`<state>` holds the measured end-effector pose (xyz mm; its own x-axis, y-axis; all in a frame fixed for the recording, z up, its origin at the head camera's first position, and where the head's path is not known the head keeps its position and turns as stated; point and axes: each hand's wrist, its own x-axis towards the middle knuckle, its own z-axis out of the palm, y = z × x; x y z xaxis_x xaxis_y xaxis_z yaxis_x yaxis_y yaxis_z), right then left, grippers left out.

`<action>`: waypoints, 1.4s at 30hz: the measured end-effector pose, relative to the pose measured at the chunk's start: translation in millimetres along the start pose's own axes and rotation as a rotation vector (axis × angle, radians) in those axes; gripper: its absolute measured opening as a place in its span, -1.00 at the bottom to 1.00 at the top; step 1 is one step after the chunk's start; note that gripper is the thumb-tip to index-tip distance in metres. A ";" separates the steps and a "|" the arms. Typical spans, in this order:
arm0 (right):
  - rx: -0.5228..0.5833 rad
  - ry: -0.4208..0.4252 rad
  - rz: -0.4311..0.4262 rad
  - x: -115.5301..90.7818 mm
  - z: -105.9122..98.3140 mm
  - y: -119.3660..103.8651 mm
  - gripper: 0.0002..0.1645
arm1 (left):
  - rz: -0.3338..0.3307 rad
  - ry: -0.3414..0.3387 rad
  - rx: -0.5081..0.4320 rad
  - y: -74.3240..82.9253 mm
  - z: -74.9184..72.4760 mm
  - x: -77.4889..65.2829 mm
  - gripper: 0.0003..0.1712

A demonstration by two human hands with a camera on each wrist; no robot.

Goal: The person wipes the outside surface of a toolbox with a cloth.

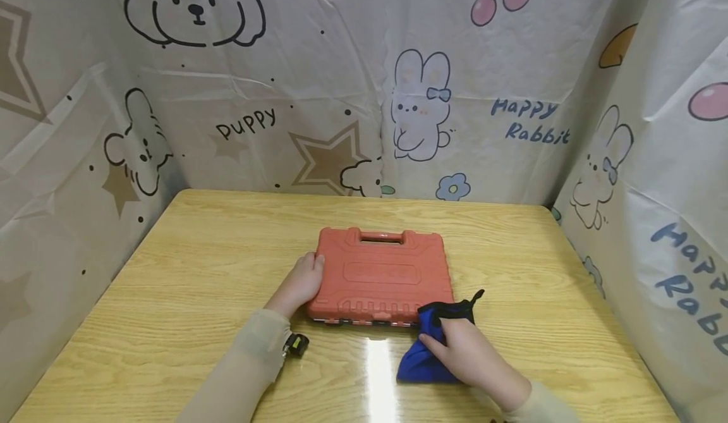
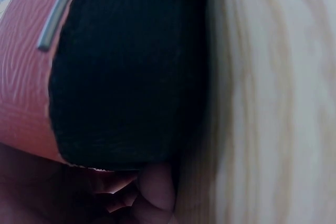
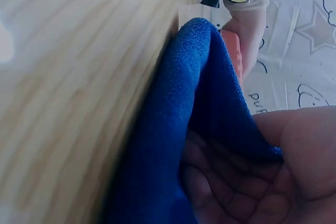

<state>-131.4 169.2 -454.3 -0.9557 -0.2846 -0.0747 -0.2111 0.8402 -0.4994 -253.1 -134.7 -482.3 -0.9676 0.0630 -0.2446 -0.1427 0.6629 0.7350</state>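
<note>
A red plastic carrying case (image 1: 381,274) lies flat on the table, its handle toward the far side and its latched edge toward me. My left hand (image 1: 304,281) grips its left side; in the left wrist view the fingertips (image 2: 156,184) reach the dark lower half of the case (image 2: 126,77). My right hand (image 1: 474,350) holds a fuzzy blue cloth (image 1: 418,366) with black trim and a small black loop, by the case's near right corner. In the right wrist view the cloth (image 3: 181,82) is folded over, with curled fingers inside the fold.
The wood-grain table (image 1: 188,252) extends around the case on all sides. A printed fabric curtain (image 1: 324,81) stands along the back and both sides. A small black device (image 1: 297,344) is strapped at the left wrist.
</note>
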 end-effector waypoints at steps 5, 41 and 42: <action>0.002 -0.047 -0.071 7.8 4.2 -12.5 -0.53 | -0.004 -0.003 -0.007 0.4 -0.5 -0.9 -0.34; -0.244 -0.184 -0.447 74.5 55.0 -114.6 -0.65 | 0.098 0.039 0.002 2.3 -0.5 -1.1 -0.44; -0.252 -0.182 -0.460 75.6 55.9 -116.3 -0.64 | 0.098 0.035 0.002 2.0 -0.8 -1.0 -0.44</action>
<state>-167.6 24.1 -450.1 -0.7074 -0.7045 -0.0573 -0.6619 0.6887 -0.2958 -252.6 -134.0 -480.0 -0.9836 0.1014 -0.1491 -0.0465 0.6562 0.7531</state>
